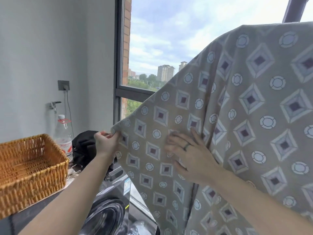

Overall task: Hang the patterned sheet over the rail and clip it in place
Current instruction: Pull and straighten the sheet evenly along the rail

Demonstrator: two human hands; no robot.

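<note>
The patterned sheet (245, 102), beige with blue diamonds and circles, is draped over something at the upper right and falls down across the right half of the view. A dark rail (293, 9) slants above its top edge. My left hand (105, 143) pinches the sheet's left corner and pulls it out sideways. My right hand (188, 156), wearing a ring, lies flat with spread fingers against the cloth's face. No clip is in view.
A wicker basket (30, 168) stands on the dark counter at the left. Behind it are a plastic water bottle (63, 134) and a black bag (84, 146). A washing machine door (108, 216) is below. A tap (54, 105) and socket sit on the wall beside the window.
</note>
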